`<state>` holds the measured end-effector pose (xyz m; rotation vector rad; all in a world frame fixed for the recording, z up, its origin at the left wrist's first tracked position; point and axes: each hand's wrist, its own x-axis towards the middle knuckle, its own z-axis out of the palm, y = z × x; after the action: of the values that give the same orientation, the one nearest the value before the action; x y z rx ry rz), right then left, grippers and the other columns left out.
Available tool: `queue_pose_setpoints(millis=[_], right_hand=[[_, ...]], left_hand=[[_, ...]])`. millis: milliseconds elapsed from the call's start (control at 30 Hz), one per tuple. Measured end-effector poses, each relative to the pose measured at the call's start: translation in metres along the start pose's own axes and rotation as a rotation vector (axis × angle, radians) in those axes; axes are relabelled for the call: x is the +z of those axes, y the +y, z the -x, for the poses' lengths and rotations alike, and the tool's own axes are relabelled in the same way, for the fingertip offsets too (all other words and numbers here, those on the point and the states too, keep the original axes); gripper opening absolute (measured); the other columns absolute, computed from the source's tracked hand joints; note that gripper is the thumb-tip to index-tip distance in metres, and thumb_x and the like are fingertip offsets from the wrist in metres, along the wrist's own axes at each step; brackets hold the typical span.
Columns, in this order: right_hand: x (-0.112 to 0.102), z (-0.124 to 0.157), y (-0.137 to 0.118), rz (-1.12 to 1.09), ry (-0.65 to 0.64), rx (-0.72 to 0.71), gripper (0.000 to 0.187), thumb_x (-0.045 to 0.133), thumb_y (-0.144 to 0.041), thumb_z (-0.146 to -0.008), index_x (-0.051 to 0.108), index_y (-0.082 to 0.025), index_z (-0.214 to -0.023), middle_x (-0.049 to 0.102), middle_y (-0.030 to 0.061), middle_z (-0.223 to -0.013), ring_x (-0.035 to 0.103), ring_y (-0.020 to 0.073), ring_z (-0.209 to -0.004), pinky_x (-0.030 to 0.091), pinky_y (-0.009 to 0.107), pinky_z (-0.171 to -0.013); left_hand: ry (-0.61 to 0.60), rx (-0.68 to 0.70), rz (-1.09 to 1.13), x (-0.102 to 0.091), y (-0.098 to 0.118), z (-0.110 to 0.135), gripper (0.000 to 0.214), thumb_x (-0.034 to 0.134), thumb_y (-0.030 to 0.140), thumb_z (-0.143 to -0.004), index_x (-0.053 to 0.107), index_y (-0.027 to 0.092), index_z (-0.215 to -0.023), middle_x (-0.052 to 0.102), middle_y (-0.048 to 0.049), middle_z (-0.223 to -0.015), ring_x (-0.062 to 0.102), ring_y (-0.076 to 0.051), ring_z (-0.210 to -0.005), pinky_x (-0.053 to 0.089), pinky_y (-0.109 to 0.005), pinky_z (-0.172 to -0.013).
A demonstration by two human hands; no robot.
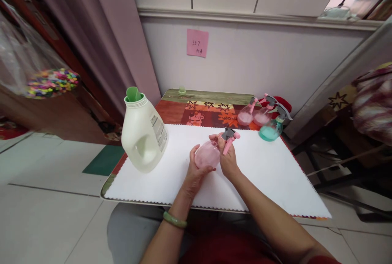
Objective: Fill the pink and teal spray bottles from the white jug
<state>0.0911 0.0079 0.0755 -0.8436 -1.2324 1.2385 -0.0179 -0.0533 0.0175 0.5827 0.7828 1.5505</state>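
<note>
A clear pink spray bottle (207, 155) is tilted above the white mat, its pink and grey trigger head (229, 136) pointing up to the right. Around the body of the bottle wrap the fingers of my left hand (196, 172). My right hand (228, 157) grips it at the neck, just below the trigger head; whether the head is screwed tight is hidden by the fingers. To the left stands a large cream detergent jug (142, 133) with a handle hole and a green spout (133, 94) in its mouth.
Two pink spray bottles (245, 116) and a teal one (271, 130) stand at the table's back right, near a red object (283, 104). A green cap (181, 90) sits at the back edge. The white mat (269, 174) covers the front. A bag of colourful bits (53, 82) hangs left.
</note>
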Motion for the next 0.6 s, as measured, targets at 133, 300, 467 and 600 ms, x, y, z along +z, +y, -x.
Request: queue_pose_setpoints(millis=[133,300,467,600], right_hand=[[0.0054,0.0046,-0.0051,-0.031,-0.049,-0.017,0.035,0.055,-0.056,-0.095,0.06,-0.022,-0.099,0.069,0.0069,-0.108,0.064,0.0206,-0.095,0.05,0.036,-0.087],[0.0048,0.0028,-0.0034,-0.004,-0.069,-0.048,0.036,0.053,-0.056,-0.096,0.061,-0.022,-0.098,0.07,0.0078,-0.107,0.065,0.0217,-0.095,0.05,0.037,-0.088],[-0.0018,-0.0035,0.0026,0.058,0.032,0.001,0.038,0.051,-0.056,-0.097,0.064,-0.021,-0.098,0.072,0.0079,-0.104,0.066,0.0228,-0.097,0.049,0.038,-0.091],[-0.002,-0.0017,-0.0006,-0.033,0.056,-0.002,0.033,0.054,-0.054,-0.095,0.061,-0.022,-0.1,0.072,0.007,-0.106,0.067,0.0225,-0.1,0.051,0.039,-0.092]], left_hand=[[-0.068,-0.13,0.158,0.0032,0.0051,-0.0016,0.088,0.071,0.077,-0.07,0.059,0.019,-0.134,0.065,-0.0177,-0.13,0.067,-0.028,-0.1,0.056,-0.034,-0.071],[-0.014,-0.312,0.194,0.0008,0.0062,-0.001,0.084,0.052,0.085,-0.078,0.068,0.013,-0.118,0.072,-0.011,-0.083,0.061,-0.016,-0.058,0.043,-0.025,-0.046],[-0.001,-0.07,0.096,0.0019,0.0056,0.002,0.067,0.089,0.039,-0.068,0.059,0.024,-0.125,0.067,-0.0093,-0.122,0.066,-0.02,-0.088,0.054,-0.027,-0.064],[-0.021,0.03,0.093,0.0052,0.0055,0.0026,0.084,0.096,0.024,-0.055,0.056,0.03,-0.129,0.057,-0.0083,-0.14,0.06,-0.027,-0.117,0.055,-0.035,-0.085]])
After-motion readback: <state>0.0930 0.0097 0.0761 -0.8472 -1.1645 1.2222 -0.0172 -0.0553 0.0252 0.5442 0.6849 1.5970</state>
